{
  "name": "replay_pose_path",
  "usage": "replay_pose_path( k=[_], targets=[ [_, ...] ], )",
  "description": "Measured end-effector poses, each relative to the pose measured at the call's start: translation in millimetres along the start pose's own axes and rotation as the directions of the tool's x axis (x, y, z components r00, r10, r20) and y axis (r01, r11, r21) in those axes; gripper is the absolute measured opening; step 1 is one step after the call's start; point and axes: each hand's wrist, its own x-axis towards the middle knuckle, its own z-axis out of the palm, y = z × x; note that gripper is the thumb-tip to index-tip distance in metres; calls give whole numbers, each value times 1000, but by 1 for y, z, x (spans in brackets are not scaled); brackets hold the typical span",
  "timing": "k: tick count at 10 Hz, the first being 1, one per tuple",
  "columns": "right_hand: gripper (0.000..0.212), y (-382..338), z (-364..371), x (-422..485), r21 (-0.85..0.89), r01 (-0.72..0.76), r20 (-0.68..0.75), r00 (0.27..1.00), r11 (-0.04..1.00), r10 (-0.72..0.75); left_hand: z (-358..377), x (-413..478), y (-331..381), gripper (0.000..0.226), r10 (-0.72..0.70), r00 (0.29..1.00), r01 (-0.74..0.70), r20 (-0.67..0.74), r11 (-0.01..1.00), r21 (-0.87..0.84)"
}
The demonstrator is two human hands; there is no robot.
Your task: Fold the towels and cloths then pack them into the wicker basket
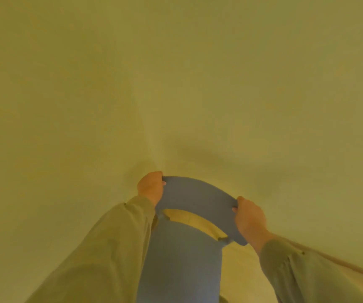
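A blue cloth [195, 193] is stretched in the air between my two hands, low in the middle of the head view. My left hand [151, 186] grips its far left corner. My right hand [250, 217] grips the opposite corner, nearer to me. The cloth hangs doubled over, and its longer part [180, 259] drops down to the bottom edge of the frame. No wicker basket or other towels are in view.
A plain yellowish wall [176, 73] fills almost the whole view, with a vertical corner crease [154, 138] above my left hand. A baseboard line [350, 267] runs along the lower right. My greenish sleeves [102, 248] cover both forearms.
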Motion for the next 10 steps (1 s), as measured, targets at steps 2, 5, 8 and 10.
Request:
replay_pose_path(
  k=[2,5,8,10],
  targets=[
    [38,-19,-19,58,-33,71,90,994,997,-67,-1,43,17,23,18,993,12,-116,968,250],
    [35,-19,-24,66,-97,149,121,983,984,-137,6,45,31,29,-66,994,86,-85,965,248],
    [32,-32,-45,10,-71,255,-68,963,964,-259,-5,-39,50,54,115,993,-110,-9,968,226],
    [40,-60,-53,-85,-128,382,-306,863,915,-403,-23,-144,35,56,275,932,-189,-238,925,330]
  ],
)
